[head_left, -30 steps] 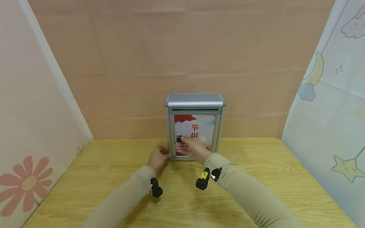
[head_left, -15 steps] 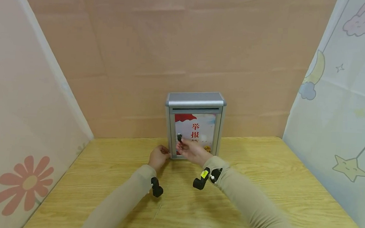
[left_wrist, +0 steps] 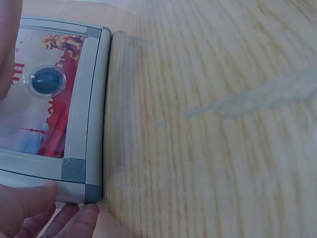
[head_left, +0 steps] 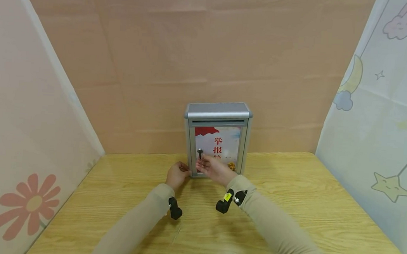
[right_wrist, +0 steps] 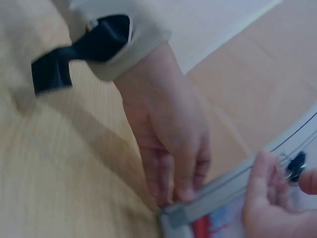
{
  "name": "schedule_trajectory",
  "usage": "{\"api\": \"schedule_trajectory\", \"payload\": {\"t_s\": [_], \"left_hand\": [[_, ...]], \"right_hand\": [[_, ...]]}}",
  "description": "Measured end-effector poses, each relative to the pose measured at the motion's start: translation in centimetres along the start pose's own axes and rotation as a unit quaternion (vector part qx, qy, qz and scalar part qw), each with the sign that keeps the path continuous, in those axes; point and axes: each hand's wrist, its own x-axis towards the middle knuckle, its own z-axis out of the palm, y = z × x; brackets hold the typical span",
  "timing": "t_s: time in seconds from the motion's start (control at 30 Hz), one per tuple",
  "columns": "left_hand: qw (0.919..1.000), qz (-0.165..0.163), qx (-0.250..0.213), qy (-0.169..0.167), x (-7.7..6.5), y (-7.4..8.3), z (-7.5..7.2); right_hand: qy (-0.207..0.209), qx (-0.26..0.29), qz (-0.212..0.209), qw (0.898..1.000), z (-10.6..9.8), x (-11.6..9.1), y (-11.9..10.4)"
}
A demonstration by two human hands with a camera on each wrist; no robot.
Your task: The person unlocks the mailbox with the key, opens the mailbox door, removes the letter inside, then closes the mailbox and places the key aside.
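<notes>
Box (head_left: 219, 111) stands upright at the far side of the tabletop (head_left: 277, 186), near the pinkish-brown backdrop (head_left: 151, 61). Silver-grey frame, metallic sheen; lid slightly wider than the body, corners rounded; long narrow slot (head_left: 219, 122) across the upper front. Panel (head_left: 229, 142) below: pale, with red drapery printed at upper left, red characters down the middle, gold figure low on the right. Lock (head_left: 199, 150) on the panel's left side, bright metal; black-headed key (head_left: 200, 156) points down from it.

Left hand (head_left: 177, 175): grips the box's lower left edge, thumb and fingers pinching it. Right hand (head_left: 216, 169): in front of the panel, fingers bent, thumb tip at the key; cannot tell whether it pinches the key or only touches it.

Materials: tabletop yellow-brown with straight wood grain, one pale mark (head_left: 176, 235) near the front. Backdrop creased, matt. Beige sleeves with ribbed cuffs; black angular mounts (head_left: 223, 203) at both wrists.

Left wrist view: shows a dark, glossy disc (left_wrist: 48, 81) with a clear rim low on the panel, hidden behind the right hand in the head view; also grey corner caps on the frame. Right wrist view, blurred: shows a thin metal ring (right_wrist: 283, 166) at the key.
</notes>
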Motion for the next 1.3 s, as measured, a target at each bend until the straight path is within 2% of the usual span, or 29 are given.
{"api": "schedule_trajectory", "payload": {"t_s": [0.1, 0.33, 0.67, 1.03, 1.3], "left_hand": [[1.0000, 0.002, 0.004, 0.001, 0.1, -0.1, 0.0], [1.0000, -0.001, -0.005, 0.001, 0.2, -0.3, 0.1], [0.9998, -0.003, -0.021, 0.002, 0.5, -0.5, 0.1], [0.9996, -0.004, -0.028, 0.005, 0.5, -0.8, 0.3], [0.9982, -0.014, -0.059, -0.002, 0.5, -0.7, 0.3]], "right_hand": [[0.002, -0.060, -0.017, 0.998, -0.1, -0.1, -0.8], [-0.008, -0.122, -0.025, 0.992, 0.0, -0.3, -1.2], [0.015, -0.132, -0.013, 0.991, 1.0, -0.8, -1.3], [-0.004, -0.156, -0.007, 0.988, 0.5, -2.6, -1.2], [-0.030, -0.190, 0.000, 0.981, -0.7, -4.7, -1.3]]}}
